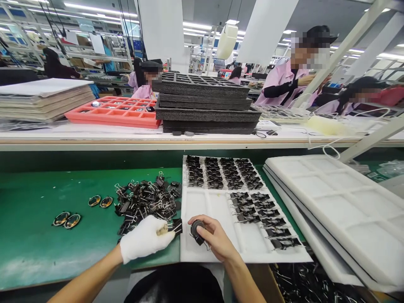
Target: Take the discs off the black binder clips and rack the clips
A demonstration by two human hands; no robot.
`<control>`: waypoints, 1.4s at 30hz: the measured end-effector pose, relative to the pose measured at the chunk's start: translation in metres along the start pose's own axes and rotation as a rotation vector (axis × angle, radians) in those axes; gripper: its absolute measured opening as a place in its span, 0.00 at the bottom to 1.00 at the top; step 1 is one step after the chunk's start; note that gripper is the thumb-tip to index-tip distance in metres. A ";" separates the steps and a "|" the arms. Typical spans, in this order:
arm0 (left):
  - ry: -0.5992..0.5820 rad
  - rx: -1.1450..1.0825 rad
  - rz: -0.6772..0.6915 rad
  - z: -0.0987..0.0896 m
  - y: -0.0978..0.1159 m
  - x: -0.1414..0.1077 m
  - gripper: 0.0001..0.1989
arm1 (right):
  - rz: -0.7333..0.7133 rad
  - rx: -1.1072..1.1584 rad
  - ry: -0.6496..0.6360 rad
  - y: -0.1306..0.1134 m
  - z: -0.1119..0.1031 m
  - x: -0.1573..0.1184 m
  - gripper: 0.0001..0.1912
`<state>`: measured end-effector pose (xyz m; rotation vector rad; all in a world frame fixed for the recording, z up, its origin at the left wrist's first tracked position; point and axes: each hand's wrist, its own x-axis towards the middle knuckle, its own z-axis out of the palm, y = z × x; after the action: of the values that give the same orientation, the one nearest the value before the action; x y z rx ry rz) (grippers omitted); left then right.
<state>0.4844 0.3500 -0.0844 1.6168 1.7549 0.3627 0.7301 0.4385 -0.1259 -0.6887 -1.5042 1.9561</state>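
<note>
My left hand (147, 237), in a white glove, pinches a black binder clip (177, 227) near the left edge of the white foam tray (194, 251). Between the thumb and fingers of my bare right hand (216, 237) is a round black part (197, 229), with a black clip seemingly on its lower side. A heap of black binder clips (147, 200) lies on the green mat just beyond my left hand. Rows of clipped black pieces (246, 208) fill the tray's far compartments and its right side. Four round, amber-tinted parts (106, 202) rest on the mat at left.
White foam trays (347, 202) are stacked at right, above a box of black clips (306, 282). The shelf (126, 146) ahead holds a red tray (110, 120), black foam trays (205, 113) and stacked sheets (44, 99). Several people work beyond it.
</note>
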 end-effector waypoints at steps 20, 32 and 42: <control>-0.169 0.038 0.290 -0.046 0.032 0.001 0.25 | -0.075 -0.610 -0.226 -0.068 -0.012 0.021 0.09; -0.281 0.106 0.309 -0.039 0.047 0.004 0.24 | -0.109 -0.649 -0.345 -0.066 -0.019 0.007 0.10; -0.494 -0.423 0.038 -0.028 0.076 0.031 0.38 | -0.716 -1.149 -0.002 -0.051 -0.040 -0.016 0.13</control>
<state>0.5239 0.4002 -0.0256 1.2961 1.1837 0.2951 0.7759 0.4648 -0.0850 -0.4336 -2.3912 0.4627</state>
